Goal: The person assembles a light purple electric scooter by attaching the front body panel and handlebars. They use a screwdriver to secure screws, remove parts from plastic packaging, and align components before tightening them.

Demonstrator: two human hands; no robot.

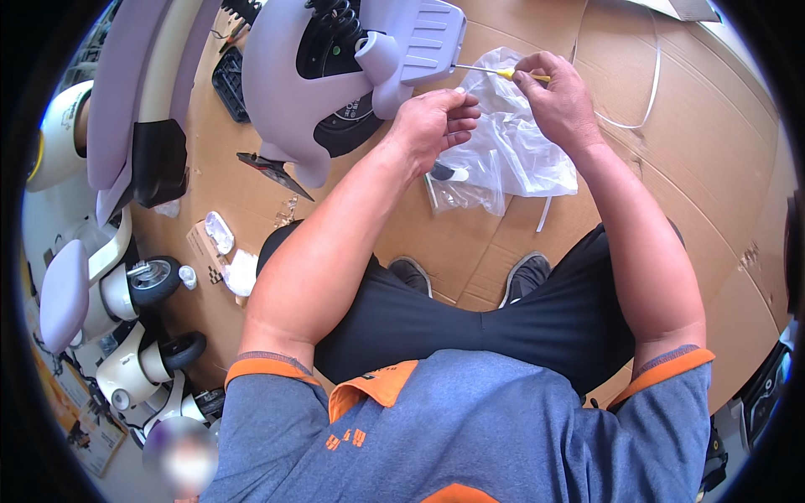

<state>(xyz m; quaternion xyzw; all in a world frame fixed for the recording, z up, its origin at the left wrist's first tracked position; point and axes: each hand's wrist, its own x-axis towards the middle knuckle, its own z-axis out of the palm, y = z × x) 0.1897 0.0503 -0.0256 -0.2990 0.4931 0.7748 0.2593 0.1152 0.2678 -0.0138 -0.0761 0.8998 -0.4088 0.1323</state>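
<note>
My right hand [555, 94] is closed around the yellow handle of a screwdriver [507, 75]. Its thin metal shaft points left, and the tip meets the edge of a ribbed lilac panel [433, 40] on a scooter-like vehicle [272, 84]. Just below that panel is my left hand [433, 124], its fingers curled in and the thumb against them; whatever they may hold is hidden. Behind the left wrist shows the vehicle's black wheel [356, 130], partly covered by a lilac fender. Crumpled clear plastic bags [524, 147] lie under and beside both hands.
Cardboard [704, 151] covers the floor. A black tray-like part [229, 84] lies beyond the fender. To the left stand a lilac and cream body with a black end [159, 163] and several white wheeled vehicles [126, 369]. A white strap [650, 101] loops at the upper right.
</note>
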